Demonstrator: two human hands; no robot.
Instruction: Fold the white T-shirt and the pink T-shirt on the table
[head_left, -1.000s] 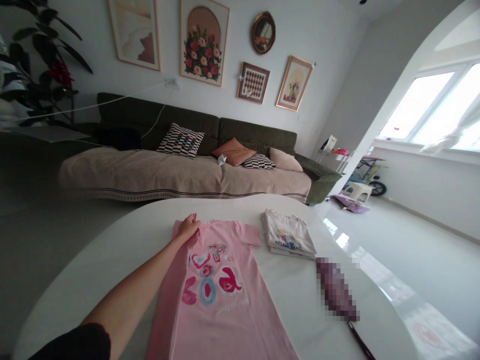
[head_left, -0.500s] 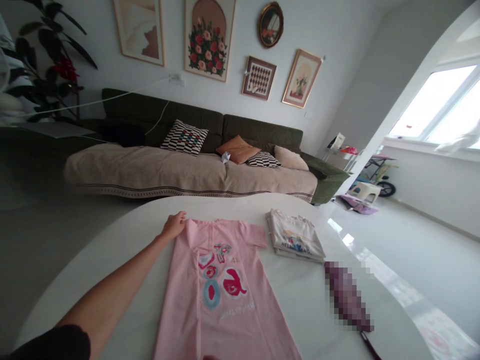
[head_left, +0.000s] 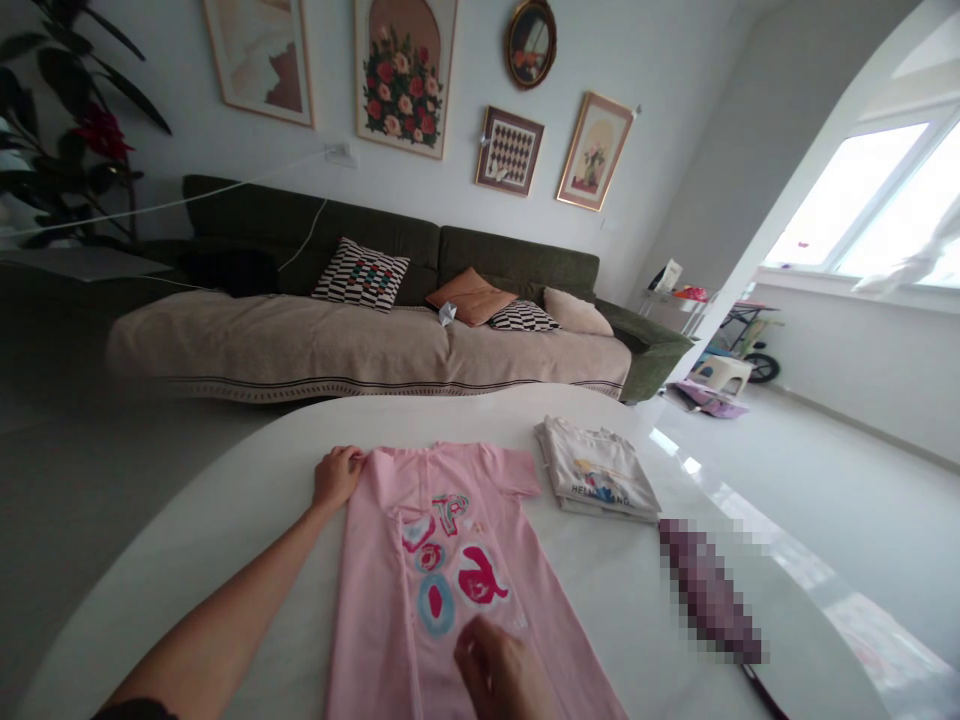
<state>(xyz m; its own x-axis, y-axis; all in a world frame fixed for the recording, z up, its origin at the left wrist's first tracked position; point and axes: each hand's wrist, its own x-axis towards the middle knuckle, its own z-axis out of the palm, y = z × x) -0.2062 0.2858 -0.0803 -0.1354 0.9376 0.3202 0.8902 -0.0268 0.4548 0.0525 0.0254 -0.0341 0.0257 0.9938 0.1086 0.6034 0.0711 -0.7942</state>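
A pink T-shirt [head_left: 457, 540] with red and blue lettering lies on the white table, its left side folded inward in a long strip. At the upper left corner of the cloth, my left hand [head_left: 339, 476] is closed, with its fingertips on the fabric edge. My right hand [head_left: 504, 668] is over the lower part of the shirt, just below the print, with its fingers curled in; nothing shows in them. To the right of the short sleeve sits a stack of folded white T-shirts [head_left: 600, 470].
The white table [head_left: 255, 500] has a rounded edge. On its right side lies a blurred-out purple item [head_left: 709, 590] with a dark handle. Beyond the table stands a green sofa [head_left: 517, 258] with a beige cover [head_left: 285, 335] and several cushions.
My right hand has come up from the bottom edge over the shirt. My left hand has settled lower at the shirt's corner. The view has shifted slightly.
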